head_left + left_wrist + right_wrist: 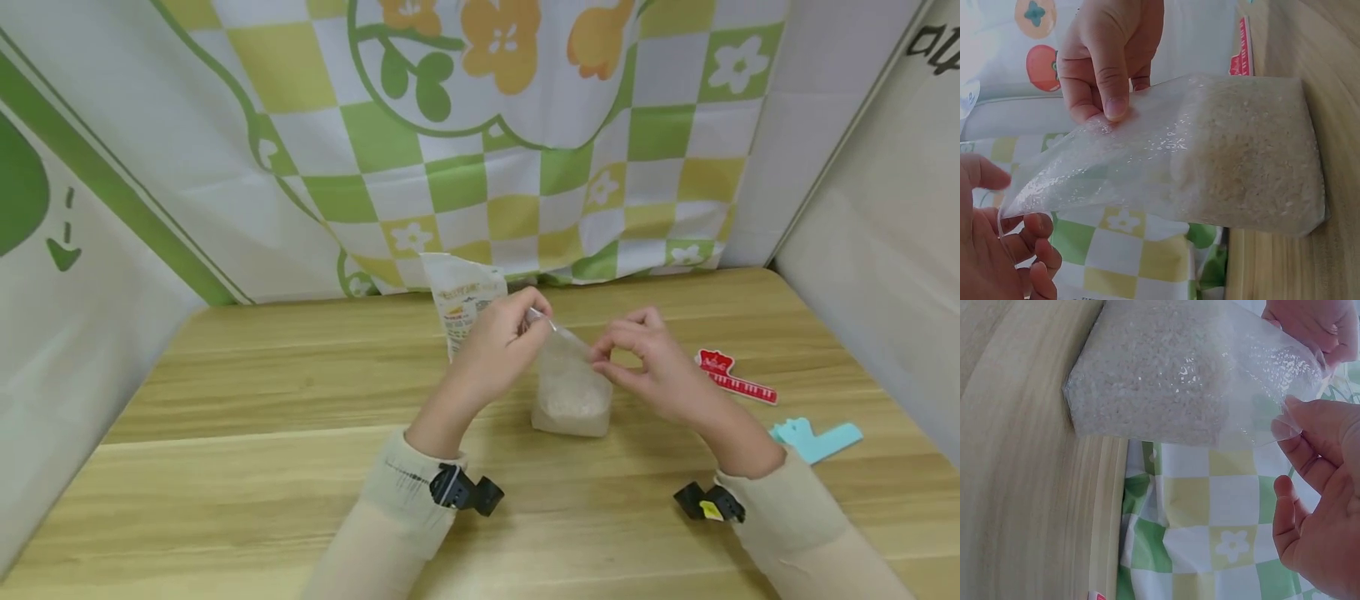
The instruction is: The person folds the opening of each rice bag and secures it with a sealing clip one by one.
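Observation:
A clear plastic bag (573, 400) of white rice grains stands upright on the wooden table, its upper part free of grains. At its top left edge is my left hand (502, 342), fingers curled round the film; in the left wrist view this hand (1007, 237) is at the bag's (1247, 156) mouth. My right hand (660, 367) pinches the bag's right edge between thumb and forefinger, seen too in the right wrist view, where the hand (1329, 475) holds a corner of the film of the bag (1154, 381), other fingers loosely bent.
Behind my left hand stands a white printed packet (461, 292). To the right lie a red clip (742, 385) with a keyboard pattern and a light blue clip (825, 442), partly behind my right forearm. A checkered cloth (465, 183) hangs at the table's back edge.

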`<state>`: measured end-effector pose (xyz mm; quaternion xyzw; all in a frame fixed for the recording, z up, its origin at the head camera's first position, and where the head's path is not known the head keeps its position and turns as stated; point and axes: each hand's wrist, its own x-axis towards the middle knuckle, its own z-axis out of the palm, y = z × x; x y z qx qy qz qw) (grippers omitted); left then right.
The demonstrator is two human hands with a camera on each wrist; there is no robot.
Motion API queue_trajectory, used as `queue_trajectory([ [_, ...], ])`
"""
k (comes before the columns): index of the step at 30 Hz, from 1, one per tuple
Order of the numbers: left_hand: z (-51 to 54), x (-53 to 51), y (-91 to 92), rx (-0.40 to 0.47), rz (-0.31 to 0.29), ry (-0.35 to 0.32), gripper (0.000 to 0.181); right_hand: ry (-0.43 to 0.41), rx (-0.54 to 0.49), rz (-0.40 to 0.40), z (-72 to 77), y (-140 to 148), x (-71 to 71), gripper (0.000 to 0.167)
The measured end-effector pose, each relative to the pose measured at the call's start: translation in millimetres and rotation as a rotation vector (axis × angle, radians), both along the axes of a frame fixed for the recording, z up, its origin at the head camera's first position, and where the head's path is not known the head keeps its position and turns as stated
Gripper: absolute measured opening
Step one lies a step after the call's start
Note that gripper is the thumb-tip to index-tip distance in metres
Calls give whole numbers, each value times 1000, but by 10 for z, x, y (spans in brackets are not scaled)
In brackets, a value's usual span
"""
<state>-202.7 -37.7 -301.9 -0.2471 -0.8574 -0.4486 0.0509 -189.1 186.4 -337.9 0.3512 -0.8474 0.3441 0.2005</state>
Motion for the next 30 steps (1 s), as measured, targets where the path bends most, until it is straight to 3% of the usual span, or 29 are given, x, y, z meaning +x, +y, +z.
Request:
queue_trajectory([
  [6, -35, -15, 14, -3, 4, -5, 24, -55, 13, -25, -10, 6, 3, 20],
  [8, -40, -27, 13, 31, 1, -17, 22, -65, 13, -29, -13, 10, -1, 20],
  [14, -50, -58, -8, 126, 13, -82, 14, -65, 5, -19, -24, 19, -11, 21],
  [30, -55, -76, -25, 183, -7, -126, 9, -65, 1, -10, -19, 50, -20, 21],
])
